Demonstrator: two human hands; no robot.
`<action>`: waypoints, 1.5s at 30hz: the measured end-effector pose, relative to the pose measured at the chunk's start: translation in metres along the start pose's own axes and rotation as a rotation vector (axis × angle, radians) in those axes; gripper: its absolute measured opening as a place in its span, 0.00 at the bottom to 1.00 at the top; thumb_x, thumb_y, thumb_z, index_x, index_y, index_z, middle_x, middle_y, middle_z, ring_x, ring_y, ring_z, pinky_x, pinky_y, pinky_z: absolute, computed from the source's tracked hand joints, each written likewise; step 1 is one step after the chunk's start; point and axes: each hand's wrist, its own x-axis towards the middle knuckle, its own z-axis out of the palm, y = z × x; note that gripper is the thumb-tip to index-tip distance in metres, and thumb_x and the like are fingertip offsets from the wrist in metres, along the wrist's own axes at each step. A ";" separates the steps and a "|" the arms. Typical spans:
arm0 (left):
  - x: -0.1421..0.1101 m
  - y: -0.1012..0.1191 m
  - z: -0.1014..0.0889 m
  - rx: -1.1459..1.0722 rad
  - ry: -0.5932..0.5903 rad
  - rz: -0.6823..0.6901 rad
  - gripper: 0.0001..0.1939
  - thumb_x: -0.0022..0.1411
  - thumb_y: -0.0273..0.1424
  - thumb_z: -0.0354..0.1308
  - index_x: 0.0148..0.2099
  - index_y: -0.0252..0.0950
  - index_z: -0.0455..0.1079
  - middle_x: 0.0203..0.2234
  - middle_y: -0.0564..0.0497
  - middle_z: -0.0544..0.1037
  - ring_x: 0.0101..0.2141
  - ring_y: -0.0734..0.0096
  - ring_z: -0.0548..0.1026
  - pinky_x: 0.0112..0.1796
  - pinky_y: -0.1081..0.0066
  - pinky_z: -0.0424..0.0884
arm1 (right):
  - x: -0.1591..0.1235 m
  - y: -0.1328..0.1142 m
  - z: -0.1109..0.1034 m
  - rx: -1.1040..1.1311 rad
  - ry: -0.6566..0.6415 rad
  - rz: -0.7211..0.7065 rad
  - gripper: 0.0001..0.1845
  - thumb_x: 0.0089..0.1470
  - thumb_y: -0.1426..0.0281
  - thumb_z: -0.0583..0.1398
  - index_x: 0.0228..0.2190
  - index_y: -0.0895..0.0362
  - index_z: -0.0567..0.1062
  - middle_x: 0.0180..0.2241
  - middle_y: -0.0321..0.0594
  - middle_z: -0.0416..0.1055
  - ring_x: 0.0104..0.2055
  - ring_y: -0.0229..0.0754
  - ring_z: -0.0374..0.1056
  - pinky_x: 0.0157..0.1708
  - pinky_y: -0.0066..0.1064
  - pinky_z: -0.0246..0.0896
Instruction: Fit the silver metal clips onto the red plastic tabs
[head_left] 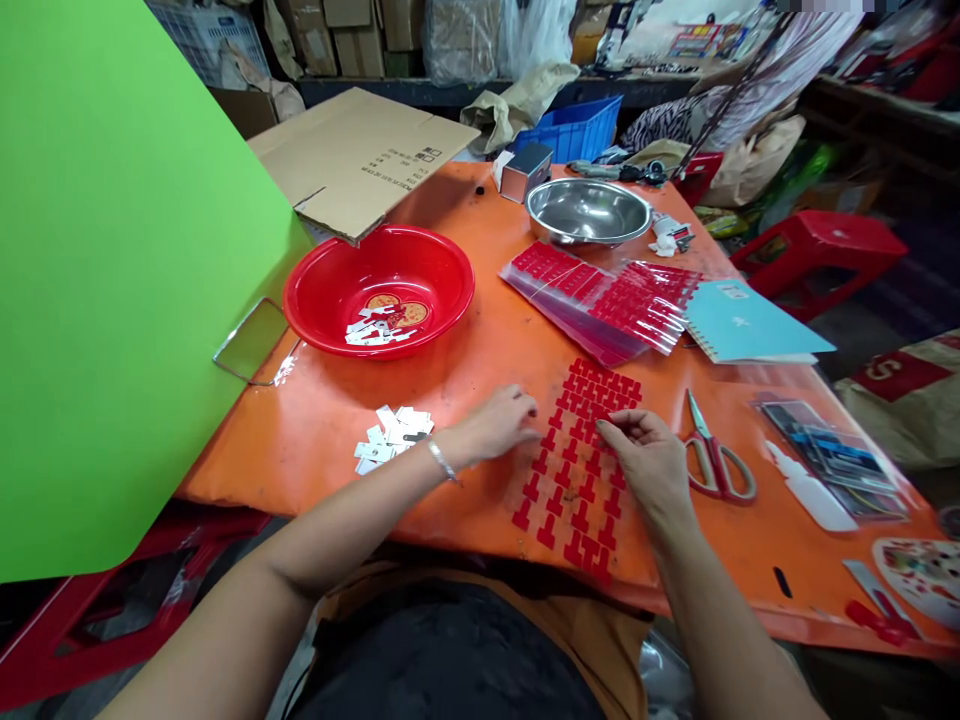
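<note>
A clear sheet bearing rows of red T-shaped stickers (561,470) lies before me on the table. Over its right side, my right hand (651,460) has thumb and forefinger pinched together at one red T-shaped sticker, mostly hidden by the fingertips. Just left of the sheet hovers my left hand (499,425), fingers loosely bent and apart, with nothing seen in it. A silver bracelet circles that wrist. Beside the left forearm sits a loose pile of small white tags (386,440). More white pieces (375,328) lie inside the red basin (450,275).
Scissors (720,465), a white squeeze bottle (814,490) and a cutter knife (885,597) lie to the right. Further back are red sticker sheets (600,295), a blue notebook (750,320), a steel bowl (589,210) and cardboard (352,150). A green board (135,280) stands left.
</note>
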 end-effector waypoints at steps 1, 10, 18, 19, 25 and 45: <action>-0.012 -0.010 -0.013 -0.002 0.001 -0.026 0.09 0.62 0.31 0.54 0.42 0.34 0.70 0.39 0.46 0.71 0.40 0.66 0.69 0.42 0.69 0.65 | -0.005 -0.001 -0.001 0.031 -0.024 0.016 0.15 0.34 0.63 0.67 0.25 0.56 0.70 0.21 0.32 0.68 0.23 0.35 0.63 0.25 0.28 0.61; -0.097 -0.089 -0.062 0.125 -0.090 -0.361 0.10 0.51 0.24 0.56 0.37 0.36 0.73 0.32 0.48 0.72 0.36 0.63 0.69 0.37 0.69 0.62 | -0.039 -0.002 0.008 0.055 -0.172 0.014 0.18 0.36 0.58 0.69 0.25 0.56 0.72 0.22 0.34 0.69 0.23 0.36 0.64 0.24 0.29 0.63; -0.102 -0.085 -0.066 -0.022 0.087 -0.396 0.03 0.55 0.28 0.57 0.29 0.36 0.68 0.25 0.52 0.73 0.26 0.71 0.68 0.28 0.74 0.58 | -0.049 -0.009 0.005 0.022 -0.199 0.019 0.16 0.38 0.60 0.69 0.25 0.56 0.73 0.23 0.34 0.69 0.25 0.35 0.64 0.26 0.28 0.62; -0.100 -0.079 -0.063 -0.076 0.143 -0.410 0.04 0.56 0.29 0.57 0.29 0.36 0.67 0.24 0.53 0.73 0.26 0.72 0.68 0.27 0.74 0.58 | -0.050 -0.009 0.004 0.026 -0.191 0.019 0.15 0.38 0.60 0.68 0.25 0.56 0.73 0.23 0.34 0.69 0.25 0.35 0.64 0.26 0.28 0.62; -0.071 -0.035 -0.019 -0.045 0.262 -0.294 0.05 0.60 0.26 0.53 0.30 0.35 0.65 0.29 0.49 0.74 0.32 0.68 0.70 0.34 0.71 0.63 | -0.056 -0.007 0.011 0.088 -0.172 0.034 0.17 0.38 0.59 0.69 0.26 0.56 0.72 0.25 0.35 0.70 0.26 0.36 0.64 0.25 0.28 0.63; -0.058 0.021 0.032 -1.609 0.206 -0.594 0.15 0.51 0.27 0.64 0.41 0.31 0.67 0.29 0.50 0.77 0.26 0.79 0.74 0.31 0.77 0.69 | -0.073 -0.009 0.025 0.382 -0.247 0.272 0.18 0.33 0.65 0.71 0.24 0.56 0.69 0.20 0.29 0.66 0.21 0.32 0.62 0.22 0.25 0.60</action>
